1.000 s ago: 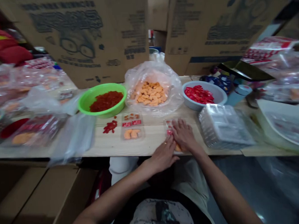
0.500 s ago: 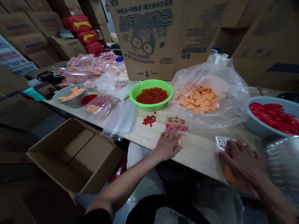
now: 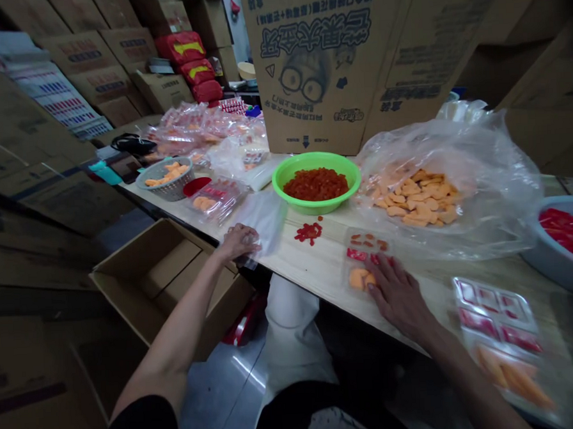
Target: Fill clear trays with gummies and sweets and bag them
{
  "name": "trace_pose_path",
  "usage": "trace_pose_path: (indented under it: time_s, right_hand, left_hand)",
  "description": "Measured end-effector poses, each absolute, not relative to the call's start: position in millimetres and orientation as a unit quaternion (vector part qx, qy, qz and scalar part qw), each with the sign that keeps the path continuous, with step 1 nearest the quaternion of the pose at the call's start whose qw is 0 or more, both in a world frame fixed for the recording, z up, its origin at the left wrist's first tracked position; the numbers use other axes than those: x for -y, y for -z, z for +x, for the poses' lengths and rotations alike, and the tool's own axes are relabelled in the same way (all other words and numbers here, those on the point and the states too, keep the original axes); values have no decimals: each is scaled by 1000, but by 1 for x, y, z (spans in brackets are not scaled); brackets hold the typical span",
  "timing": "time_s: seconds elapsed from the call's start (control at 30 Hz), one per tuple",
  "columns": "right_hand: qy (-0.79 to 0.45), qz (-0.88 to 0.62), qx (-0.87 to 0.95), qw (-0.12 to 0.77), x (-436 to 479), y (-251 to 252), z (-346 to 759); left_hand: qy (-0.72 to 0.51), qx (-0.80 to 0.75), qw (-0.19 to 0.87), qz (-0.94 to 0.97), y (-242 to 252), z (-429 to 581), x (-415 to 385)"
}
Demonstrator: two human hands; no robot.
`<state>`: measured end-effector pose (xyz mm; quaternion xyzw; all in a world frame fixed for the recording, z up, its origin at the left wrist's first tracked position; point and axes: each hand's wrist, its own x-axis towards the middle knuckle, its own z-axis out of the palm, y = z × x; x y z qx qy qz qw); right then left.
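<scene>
My left hand (image 3: 240,241) is at the near edge of a stack of clear plastic bags (image 3: 265,217), its fingers bent together on the bag edge. Fingers spread, my right hand (image 3: 397,292) rests on the right side of a clear compartment tray (image 3: 359,276) holding small orange-brown pieces, red packets and orange pieces. Left of that tray, loose red pieces (image 3: 309,232) lie on the table, below a green bowl (image 3: 319,206) of red-orange pieces. A second filled tray (image 3: 502,337) lies at the right.
An open clear bag of orange pieces (image 3: 420,198) is right of the bowl, then a grey basin of red packets (image 3: 571,238). An open carton (image 3: 174,271) stands low at the left. A tall carton (image 3: 317,65) rises behind; a grey basket (image 3: 167,182) sits on the left.
My left hand has moved left from the compartment tray to the plastic bags. My right hand has left the right tray and come over to the middle one. The view has shifted.
</scene>
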<state>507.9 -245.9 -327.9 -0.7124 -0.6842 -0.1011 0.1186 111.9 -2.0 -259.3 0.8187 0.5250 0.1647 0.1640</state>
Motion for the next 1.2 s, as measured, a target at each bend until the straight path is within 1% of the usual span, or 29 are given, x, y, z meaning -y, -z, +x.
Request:
trace_pose_path:
  time_s: [0.1,0.2,0.4,0.47,0.57,0.63,0.7,0.77,0.83,0.9,0.97,1.07,1.13,1.2]
  right_hand:
    - [83,-710,688,123,251,332,517]
    - [77,-701,700,117,259,331,523]
    - [84,-726,677,84,261,314,523]
    - [91,-736,661,115,254,298,505]
    - [34,-683,697,216,235,266,454]
    - [-32,-620,737,266,217,248,415]
    - [-70,-605,742,282,197,238,385]
    - [-74,-636,723,260,178,235,369]
    - [-62,-680,699,214,166,237,366]
    - [-48,-710,683,166,160,240,372]
    - [-41,-727,671,139,161,241,381]
    - [-43,-744,652,142,167,241,394]
    - [-48,-744,649,153,172,241,401]
    - [-51,-742,645,174,178,240,409]
  left_hand:
    - [-230,-535,184,792,278,110,-4]
    - [-256,-536,203,778,287,118,-7]
    - [-293,-556,217,747,281,118,1]
    - [-330,-562,180,736,273,128,21]
    - [-385,-496,59,776,261,162,64]
    - [-382,-415,-2,826,256,190,94]
    - [-362,-346,-26,865,257,212,116]
    - [-364,-311,-39,877,263,226,128]
    - [-385,-308,-48,869,274,228,130]
    - [-397,-330,-62,854,285,223,127]
    - [-390,-364,-81,842,295,213,122]
    - [-419,-356,-67,833,299,201,121]
    - [-456,-275,-44,846,293,199,126]
    - [-461,-168,-35,871,281,202,134]
